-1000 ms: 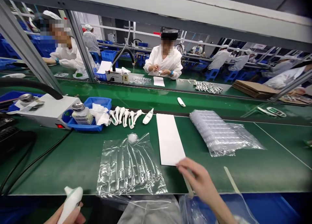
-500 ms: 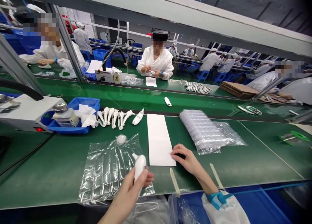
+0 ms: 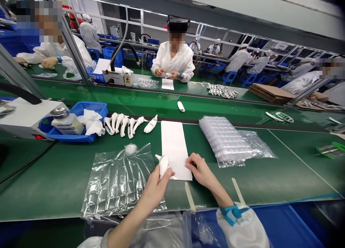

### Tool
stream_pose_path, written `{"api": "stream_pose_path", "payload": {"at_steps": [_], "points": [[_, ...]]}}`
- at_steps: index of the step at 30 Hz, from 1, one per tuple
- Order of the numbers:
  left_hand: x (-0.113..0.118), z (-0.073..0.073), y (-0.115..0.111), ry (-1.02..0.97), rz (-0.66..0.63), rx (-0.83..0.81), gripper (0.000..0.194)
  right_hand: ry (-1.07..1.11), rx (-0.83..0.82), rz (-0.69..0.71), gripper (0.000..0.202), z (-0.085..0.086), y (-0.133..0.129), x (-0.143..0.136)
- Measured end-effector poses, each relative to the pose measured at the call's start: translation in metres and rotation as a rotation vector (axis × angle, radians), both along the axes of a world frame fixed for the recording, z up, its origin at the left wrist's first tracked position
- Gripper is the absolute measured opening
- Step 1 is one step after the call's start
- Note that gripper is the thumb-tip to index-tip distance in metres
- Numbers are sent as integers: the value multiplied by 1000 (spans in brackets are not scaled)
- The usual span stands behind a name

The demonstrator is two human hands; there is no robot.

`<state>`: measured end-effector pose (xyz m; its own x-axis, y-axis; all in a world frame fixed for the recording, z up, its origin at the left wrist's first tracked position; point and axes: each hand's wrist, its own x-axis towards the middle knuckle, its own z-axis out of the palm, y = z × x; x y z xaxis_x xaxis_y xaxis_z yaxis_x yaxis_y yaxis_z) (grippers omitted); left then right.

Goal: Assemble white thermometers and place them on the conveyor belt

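Observation:
My left hand (image 3: 157, 179) is wrapped round a white ear thermometer (image 3: 163, 164), its narrow tip pointing up and left. It is held over the left edge of a long white paper sheet (image 3: 174, 143) that lies on the green bench. My right hand (image 3: 199, 170) is at the sheet's right edge, with thumb and forefinger pinched together on it. A flat clear plastic bag with pockets (image 3: 115, 179) lies left of my left hand. Several white thermometer shells (image 3: 124, 125) stand in a row behind it, with one more white thermometer body (image 3: 151, 124) beside them.
A blue tray (image 3: 72, 137) with a metal-capped bottle (image 3: 67, 122) and tissues stands at the left. A stack of clear pocketed bags (image 3: 229, 142) lies right of the paper, with a green wire spool (image 3: 330, 150) farther right. Across the conveyor, a co-worker (image 3: 174, 59) handles a white part.
My left hand has moved up and right with the thermometer, from over the plastic bag to the paper's edge. My right hand's fingers have drawn closer together at the sheet.

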<state>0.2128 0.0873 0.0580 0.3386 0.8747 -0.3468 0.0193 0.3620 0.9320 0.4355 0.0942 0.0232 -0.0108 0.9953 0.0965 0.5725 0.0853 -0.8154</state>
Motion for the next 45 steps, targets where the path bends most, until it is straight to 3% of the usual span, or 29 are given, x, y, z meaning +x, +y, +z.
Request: {"api": "stream_pose_path", "payload": {"at_steps": [4,7,11,14,18,22,31,45], "points": [[-1,7,-3,-57,21,5,43,135,70,-82,19,7,-8,6],[-11,16,-12,-113,21,-24,44,211,117,-102,22,26,-23,-8],[-31,19,-32,-224,46,-225,57,310,25,124,23,58,-50,-62],[-43,15,-46,-303,145,-332,65,326,-90,342,21,71,-60,-104],[-52,8,-56,-327,245,-354,61,221,-92,417,20,71,-55,-136],[-59,2,-58,-342,236,-338,58,125,-24,399,19,68,-48,-146],[-63,-1,-60,-389,253,-344,54,103,-41,396,19,72,-47,-153],[-64,-8,-61,-392,233,-343,63,107,-47,390,21,69,-46,-153]]}}
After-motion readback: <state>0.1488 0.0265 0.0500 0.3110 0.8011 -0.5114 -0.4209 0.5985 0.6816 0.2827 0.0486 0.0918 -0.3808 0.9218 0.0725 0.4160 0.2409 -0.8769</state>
